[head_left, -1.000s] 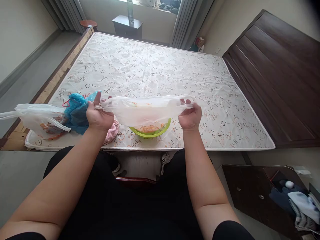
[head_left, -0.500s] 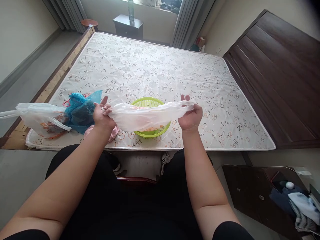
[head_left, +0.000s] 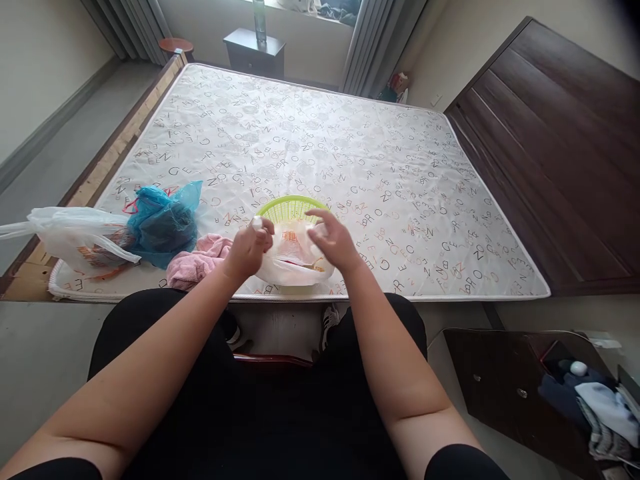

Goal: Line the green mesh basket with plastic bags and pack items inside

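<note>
White plastic, thin and crumpled: that's the bag [head_left: 290, 274], and it sits right between the two hands, draped over the near side of the lime-green basket [head_left: 293, 200] close to the mattress [head_left: 310, 147] edge. The far rim and slatted wall of the basket show clear of it; the near rim is under the film.

Now the key relation: the bag lies wider from side to side than front to back, with a hand at each end of that longer spread. Left hand [head_left: 250, 245] is at its left end, overlapping the edge from this view; right hand [head_left: 336, 243] is above the upper right part. Neither looks plainly nearer. Left fingers are curled in, a scrap of white showing at the tips, and I can't tell whether that's bag film being pinched. Right fingers are spread and bent, the index reaching across towards the left, no clear pinch on anything.

Off to the left, the pink cloth [head_left: 197, 263], then the blue plastic bag [head_left: 165, 223], then the second white bag [head_left: 83, 237] with handles sprawled.

And the writing! Orange print on both white bags, too small and creased to read. Loose black and orange capitals scatter over the mattress: N, O, E, R among them. No brand name I can make out.
</note>
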Demonstrator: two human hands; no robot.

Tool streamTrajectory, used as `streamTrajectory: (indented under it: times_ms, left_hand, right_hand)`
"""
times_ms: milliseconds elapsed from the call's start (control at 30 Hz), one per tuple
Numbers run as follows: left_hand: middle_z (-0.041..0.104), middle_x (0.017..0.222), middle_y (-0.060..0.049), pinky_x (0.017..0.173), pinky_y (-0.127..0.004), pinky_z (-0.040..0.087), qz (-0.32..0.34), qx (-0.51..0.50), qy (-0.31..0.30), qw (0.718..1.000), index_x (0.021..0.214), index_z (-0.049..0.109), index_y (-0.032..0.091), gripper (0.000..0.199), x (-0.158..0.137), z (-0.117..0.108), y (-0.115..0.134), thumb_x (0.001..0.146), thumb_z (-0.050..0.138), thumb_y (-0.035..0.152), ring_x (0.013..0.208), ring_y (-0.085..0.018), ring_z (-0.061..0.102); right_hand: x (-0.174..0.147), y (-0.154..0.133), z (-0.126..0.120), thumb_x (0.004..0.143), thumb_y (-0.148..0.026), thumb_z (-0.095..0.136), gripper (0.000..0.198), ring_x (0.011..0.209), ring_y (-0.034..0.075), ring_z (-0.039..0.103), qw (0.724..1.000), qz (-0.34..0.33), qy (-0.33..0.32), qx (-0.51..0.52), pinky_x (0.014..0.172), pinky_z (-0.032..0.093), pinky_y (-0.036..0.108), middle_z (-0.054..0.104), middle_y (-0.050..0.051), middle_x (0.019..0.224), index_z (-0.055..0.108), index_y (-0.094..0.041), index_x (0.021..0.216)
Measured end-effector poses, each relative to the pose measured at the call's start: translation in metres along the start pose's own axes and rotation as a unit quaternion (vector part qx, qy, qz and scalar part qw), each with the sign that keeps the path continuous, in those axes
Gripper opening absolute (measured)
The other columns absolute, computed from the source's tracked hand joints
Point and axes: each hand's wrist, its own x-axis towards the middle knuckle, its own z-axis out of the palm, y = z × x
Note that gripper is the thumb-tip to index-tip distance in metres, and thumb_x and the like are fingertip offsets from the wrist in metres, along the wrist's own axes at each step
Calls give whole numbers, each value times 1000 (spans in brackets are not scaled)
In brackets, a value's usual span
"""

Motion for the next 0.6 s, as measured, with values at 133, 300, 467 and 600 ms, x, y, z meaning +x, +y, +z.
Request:
streamTrajectory:
  times_ms: [133, 300, 467, 600]
  left_hand:
    - [61, 62, -5, 62, -34, 43, 90, 155, -174, 968, 74, 62, 22, 76, -7, 5, 3, 91, 28, 88, 56, -17, 51]
    - [64, 61, -7, 64, -34, 47, 69, 171, -215, 959, 65, 61, 22, 81, -8, 10, 2, 96, 17, 82, 59, -19, 57]
    - [69, 61, -8, 69, -34, 49, 59, 195, -251, 946, 56, 63, 22, 83, -6, 11, -1, 98, 20, 79, 62, -20, 63]
    - [64, 53, -7, 70, -33, 49, 43, 206, -285, 935, 48, 59, 22, 81, -4, 9, -6, 101, 24, 73, 58, -19, 62]
  right_hand:
    - [-3, -4, 25, 87, -29, 69, 46, 110, 23, 67, 990, -51, -119, -54, 106, 49, 41, 73, 2, 115, 68, -35, 133]
    - [0, 5, 31, 87, -35, 73, 30, 122, 24, 65, 991, -21, -135, -8, 111, 46, 42, 73, 2, 123, 75, -32, 116]
    - [1, 4, 27, 87, -44, 74, 29, 103, 22, 69, 989, 28, -133, 60, 99, 53, 40, 74, 2, 104, 73, -29, 112]
    - [0, -2, 27, 89, -36, 69, 34, 99, 21, 68, 987, 14, -149, 63, 96, 54, 39, 73, 1, 102, 71, -32, 123]
